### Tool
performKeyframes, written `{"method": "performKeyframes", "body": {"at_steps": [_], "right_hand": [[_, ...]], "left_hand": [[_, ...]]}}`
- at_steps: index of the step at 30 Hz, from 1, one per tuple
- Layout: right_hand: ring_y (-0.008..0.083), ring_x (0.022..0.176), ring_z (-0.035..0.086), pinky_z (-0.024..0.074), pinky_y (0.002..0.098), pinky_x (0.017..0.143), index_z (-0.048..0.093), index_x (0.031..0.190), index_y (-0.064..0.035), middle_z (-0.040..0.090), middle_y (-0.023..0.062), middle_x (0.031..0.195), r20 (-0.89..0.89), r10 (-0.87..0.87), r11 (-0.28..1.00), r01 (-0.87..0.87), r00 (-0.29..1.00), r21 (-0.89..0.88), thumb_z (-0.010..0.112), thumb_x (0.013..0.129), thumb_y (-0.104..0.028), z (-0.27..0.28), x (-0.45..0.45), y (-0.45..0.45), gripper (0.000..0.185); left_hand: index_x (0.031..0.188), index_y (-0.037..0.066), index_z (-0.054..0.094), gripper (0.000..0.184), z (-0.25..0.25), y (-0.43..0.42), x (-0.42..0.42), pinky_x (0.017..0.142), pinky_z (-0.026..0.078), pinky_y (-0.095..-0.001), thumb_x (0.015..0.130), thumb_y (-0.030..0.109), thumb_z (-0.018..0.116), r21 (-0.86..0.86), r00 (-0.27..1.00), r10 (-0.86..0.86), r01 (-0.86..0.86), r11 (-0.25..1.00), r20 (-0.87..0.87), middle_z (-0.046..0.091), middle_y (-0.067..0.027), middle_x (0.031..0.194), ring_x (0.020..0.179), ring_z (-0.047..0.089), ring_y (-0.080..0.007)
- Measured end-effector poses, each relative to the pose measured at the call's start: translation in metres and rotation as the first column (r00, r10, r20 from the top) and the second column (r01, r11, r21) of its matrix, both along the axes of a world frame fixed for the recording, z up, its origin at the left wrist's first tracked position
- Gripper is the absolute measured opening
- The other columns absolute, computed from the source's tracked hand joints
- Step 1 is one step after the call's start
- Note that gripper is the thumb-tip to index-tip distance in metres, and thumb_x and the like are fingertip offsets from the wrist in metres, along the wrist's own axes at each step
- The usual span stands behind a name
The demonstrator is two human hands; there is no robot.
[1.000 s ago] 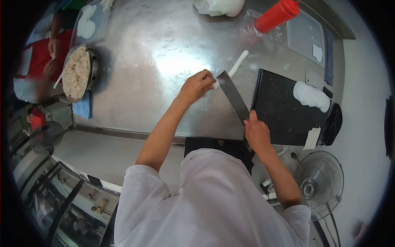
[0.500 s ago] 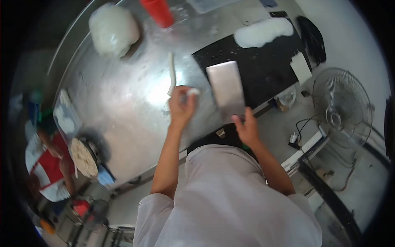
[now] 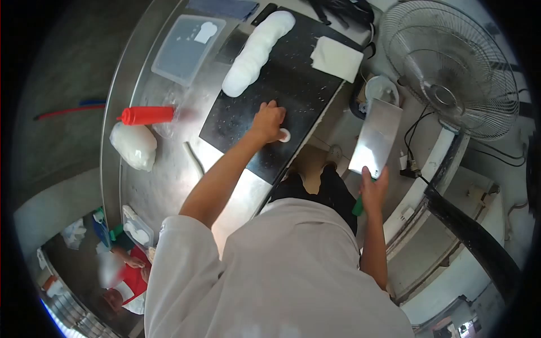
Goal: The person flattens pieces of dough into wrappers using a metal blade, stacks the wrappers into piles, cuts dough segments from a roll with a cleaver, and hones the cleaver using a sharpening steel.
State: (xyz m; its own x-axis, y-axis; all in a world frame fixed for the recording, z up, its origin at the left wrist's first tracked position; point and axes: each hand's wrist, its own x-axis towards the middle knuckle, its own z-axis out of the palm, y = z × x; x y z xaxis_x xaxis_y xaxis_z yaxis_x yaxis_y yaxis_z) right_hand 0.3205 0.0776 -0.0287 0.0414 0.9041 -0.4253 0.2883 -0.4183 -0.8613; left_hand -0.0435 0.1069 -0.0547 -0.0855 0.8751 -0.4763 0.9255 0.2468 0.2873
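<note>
My left hand (image 3: 269, 122) is closed over the black board (image 3: 298, 84), with a small white dough piece (image 3: 285, 135) at its thumb side, touching the board. A cleaver (image 3: 378, 135) with a broad metal blade and green handle is in my right hand (image 3: 373, 188), held off the table's edge above the floor. A row of overlapping white dough rounds (image 3: 259, 53) lies on the board's far side. The thin dough rope (image 3: 193, 158) rests on the metal table (image 3: 169, 194), left of my forearm.
Left of the board are a red squeeze bottle (image 3: 147, 115), a wrapped dough mass (image 3: 134, 146) and a clear lidded container (image 3: 189, 49). A cloth (image 3: 337, 58) lies on the board's corner. A fan (image 3: 451, 67) stands right. A co-worker (image 3: 132, 276) is at lower left.
The view has turned toward the board and fan. My left hand has moved from the metal table to the board with the dough piece. The cleaver has moved away from the dough, beyond the table's edge.
</note>
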Motion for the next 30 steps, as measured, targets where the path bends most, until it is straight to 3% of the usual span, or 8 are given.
{"method": "performKeyframes", "body": {"at_steps": [3,6,9,13,16,20,25,30], "right_hand": [[0.0095,0.051,0.054,0.0412,0.0279,0.043,0.056,0.114,-0.003,0.061,0.0033,0.073,-0.013,0.057,0.997,-0.056,0.998,0.047,0.074,0.097,-0.026,0.002,-0.006,0.031,0.034],[0.0088,0.055,0.053,0.0425,0.0266,0.045,0.057,0.12,-0.0009,0.062,0.0041,0.082,-0.203,0.096,0.993,-0.082,0.974,0.08,0.065,0.103,-0.027,0.012,-0.027,0.088,0.032],[0.0092,0.055,0.051,0.0414,0.0265,0.044,0.056,0.123,-0.0002,0.061,0.0036,0.083,-0.422,0.169,0.954,-0.041,0.89,0.296,0.058,0.107,-0.027,0.018,-0.069,0.152,0.032],[0.0127,0.062,0.058,0.0456,0.0286,0.048,0.057,0.124,0.0003,0.064,0.0047,0.085,-0.276,0.15,0.952,-0.063,0.949,0.301,0.054,0.108,-0.034,-0.022,-0.113,0.207,0.038],[0.0101,0.061,0.056,0.0426,0.028,0.045,0.059,0.122,-0.001,0.063,0.0032,0.081,0.574,0.282,0.712,-0.569,0.769,0.412,0.056,0.108,-0.034,-0.147,-0.088,0.23,0.036],[0.0248,0.065,0.061,0.0506,0.0415,0.064,0.061,0.108,0.0031,0.063,0.0132,0.075,0.158,0.183,0.983,-0.177,0.97,-0.054,0.058,0.107,-0.041,-0.04,-0.14,0.231,0.045],[0.0102,0.049,0.051,0.0373,0.0289,0.043,0.06,0.104,-0.0012,0.059,0.0057,0.073,0.52,0.273,0.789,-0.498,0.809,0.361,0.06,0.106,-0.044,-0.137,-0.111,0.22,0.043],[0.011,0.047,0.049,0.0369,0.0282,0.043,0.056,0.099,-0.0039,0.056,0.0037,0.07,0.199,0.037,0.984,-0.071,0.979,0.166,0.057,0.107,-0.045,-0.008,-0.13,0.161,0.042]], "left_hand": [[0.11,0.01,0.067,0.054,0.001,0.027,-0.014,0.102,0.042,-0.0465,0.069,0.036,0.09,-0.198,0.97,-0.122,0.164,0.966,0.209,0.057,-0.0115,0.124,0.118,0.054,-0.0335],[0.133,0.013,0.061,0.075,-0.01,0.03,0.034,0.115,0.028,-0.0543,0.075,0.056,0.082,0.318,0.964,0.198,-0.247,0.915,0.179,0.05,-0.0169,0.141,0.136,0.042,-0.037],[0.156,0.013,0.039,0.105,-0.036,0.012,0.059,0.124,-0.001,-0.0671,0.076,0.072,0.073,0.333,0.989,0.122,-0.089,0.939,-0.08,0.018,-0.0206,0.17,0.159,0.007,-0.0402],[0.155,0.01,0.04,0.113,-0.022,0.022,0.053,0.122,-0.001,-0.0715,0.068,0.072,0.077,0.294,0.99,0.141,-0.138,0.946,0.01,0.018,-0.0214,0.169,0.159,0.009,-0.0407],[0.154,0.01,0.041,0.117,-0.018,0.027,0.044,0.121,0.0,-0.0725,0.063,0.073,0.079,0.287,0.983,0.159,-0.178,0.941,0.088,0.018,-0.0211,0.169,0.158,0.012,-0.0415],[0.136,0.004,0.061,0.103,-0.031,0.025,0.038,0.12,0.003,-0.0743,0.064,0.075,0.076,0.392,0.975,0.12,-0.186,0.901,0.187,0.028,-0.0217,0.167,0.158,0.019,-0.0383],[0.123,0.004,0.064,0.093,-0.039,0.02,0.037,0.12,0.008,-0.0726,0.064,0.074,0.076,0.512,0.959,0.071,-0.209,0.833,0.274,0.036,-0.0204,0.162,0.152,0.03,-0.0378],[0.122,0.006,0.06,0.089,-0.04,0.024,0.036,0.12,0.012,-0.0684,0.066,0.073,0.076,0.616,0.965,0.022,-0.183,0.766,0.26,0.045,-0.0192,0.154,0.147,0.038,-0.0375]]}}
